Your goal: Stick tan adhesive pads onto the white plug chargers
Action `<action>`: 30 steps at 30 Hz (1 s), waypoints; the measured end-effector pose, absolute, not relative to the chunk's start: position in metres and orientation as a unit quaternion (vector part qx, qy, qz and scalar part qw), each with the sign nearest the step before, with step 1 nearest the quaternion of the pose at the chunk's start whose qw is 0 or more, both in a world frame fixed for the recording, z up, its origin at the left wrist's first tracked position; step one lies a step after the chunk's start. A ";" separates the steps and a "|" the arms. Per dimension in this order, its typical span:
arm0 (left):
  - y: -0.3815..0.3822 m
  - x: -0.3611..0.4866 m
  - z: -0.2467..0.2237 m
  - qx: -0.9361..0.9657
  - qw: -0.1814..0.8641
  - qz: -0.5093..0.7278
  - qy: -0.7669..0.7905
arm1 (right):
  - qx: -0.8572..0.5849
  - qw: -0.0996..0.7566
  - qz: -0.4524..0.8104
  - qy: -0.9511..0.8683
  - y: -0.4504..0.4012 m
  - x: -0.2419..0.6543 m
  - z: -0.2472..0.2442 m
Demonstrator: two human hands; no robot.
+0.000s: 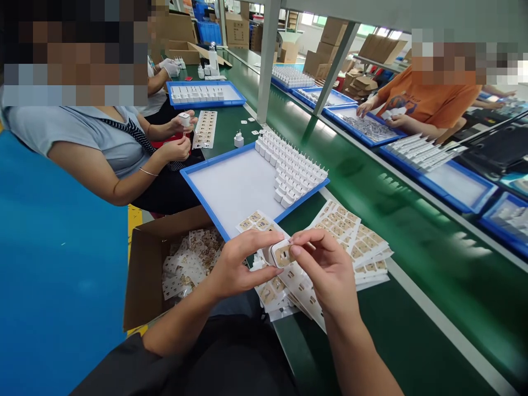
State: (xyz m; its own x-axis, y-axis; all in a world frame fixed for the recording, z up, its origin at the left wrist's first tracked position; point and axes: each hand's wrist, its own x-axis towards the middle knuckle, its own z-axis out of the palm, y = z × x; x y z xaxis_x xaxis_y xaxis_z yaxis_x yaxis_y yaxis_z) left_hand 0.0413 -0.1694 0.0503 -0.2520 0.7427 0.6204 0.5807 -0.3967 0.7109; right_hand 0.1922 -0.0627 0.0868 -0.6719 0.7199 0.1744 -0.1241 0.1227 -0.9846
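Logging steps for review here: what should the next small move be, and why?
Probably the right hand should press the tan sticker flat at its edge: the sticker appears to cover the front of the white charger, the right thumb sits at that edge, and the left hand steadies the charger.

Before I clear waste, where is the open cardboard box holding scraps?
In the head view, the cardboard box sits left of the left hand, below the left edge of the near blue tray.
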 end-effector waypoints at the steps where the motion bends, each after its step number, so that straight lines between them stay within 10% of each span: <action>1: -0.169 0.041 0.050 0.609 0.071 0.574 0.543 | -0.224 0.340 0.619 -0.672 -0.063 0.192 0.087; 25: -0.167 0.042 0.041 0.621 0.029 0.602 0.501 | -0.209 0.444 0.317 -0.812 -0.071 0.187 0.084; 30: -0.166 0.047 0.033 0.576 0.060 0.661 0.476 | -0.224 0.363 0.542 -0.724 -0.061 0.188 0.086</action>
